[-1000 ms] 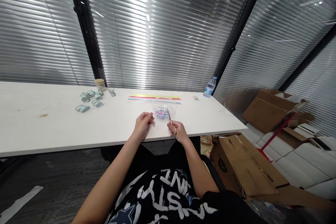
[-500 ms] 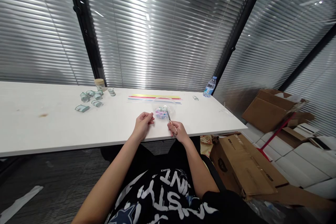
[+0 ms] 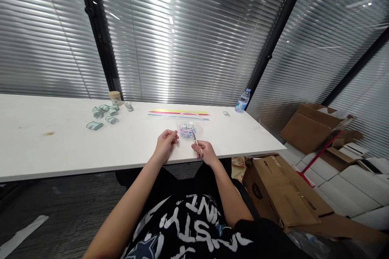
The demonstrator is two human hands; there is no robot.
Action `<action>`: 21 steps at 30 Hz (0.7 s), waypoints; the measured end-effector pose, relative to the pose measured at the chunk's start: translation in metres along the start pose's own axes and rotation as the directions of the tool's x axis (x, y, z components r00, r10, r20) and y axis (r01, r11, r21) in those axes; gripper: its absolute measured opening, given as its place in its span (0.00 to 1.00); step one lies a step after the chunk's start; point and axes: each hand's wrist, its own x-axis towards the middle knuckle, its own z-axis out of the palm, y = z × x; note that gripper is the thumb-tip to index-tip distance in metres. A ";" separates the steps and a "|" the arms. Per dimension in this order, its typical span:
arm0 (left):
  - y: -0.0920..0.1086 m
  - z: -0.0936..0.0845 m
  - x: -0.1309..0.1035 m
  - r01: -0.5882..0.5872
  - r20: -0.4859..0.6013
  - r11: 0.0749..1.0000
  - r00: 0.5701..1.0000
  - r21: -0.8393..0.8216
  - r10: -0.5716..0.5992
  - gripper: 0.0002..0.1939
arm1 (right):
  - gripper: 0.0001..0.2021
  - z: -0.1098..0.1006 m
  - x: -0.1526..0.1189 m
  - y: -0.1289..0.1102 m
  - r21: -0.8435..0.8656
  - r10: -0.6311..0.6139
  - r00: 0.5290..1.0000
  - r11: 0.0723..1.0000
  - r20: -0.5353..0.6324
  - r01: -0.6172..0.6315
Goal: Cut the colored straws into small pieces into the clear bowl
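Observation:
My right hand (image 3: 205,152) grips a pair of scissors (image 3: 195,138) whose blades point up and left over a clear round bowl (image 3: 199,120). Small pink, blue and purple pieces (image 3: 186,132) lie in the bowl. Left of it, my left hand (image 3: 165,143) is closed in a pinch, with a thin straw-like strip (image 3: 183,130) reaching from the fingertips toward the blades. Behind the bowl, long yellow, red and blue straws (image 3: 164,113) lie side by side on the white table (image 3: 136,149).
Several small rolled green-white items (image 3: 98,112) and a jar with a tan lid (image 3: 115,97) sit at the left. A water bottle (image 3: 242,101) stands at the back right, near a small roll (image 3: 226,113). Cardboard boxes (image 3: 282,190) are on the floor at the right.
The scissors and my right hand have shifted slightly left, and the strip past my left fingertips looks shorter. My left hand has hardly moved.

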 end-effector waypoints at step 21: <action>0.002 0.002 -0.003 -0.008 0.047 0.998 0.999 0.054 0.006 0.20 | 0.25 0.002 0.000 -0.005 -0.099 0.059 0.997 0.993 -0.048 -0.064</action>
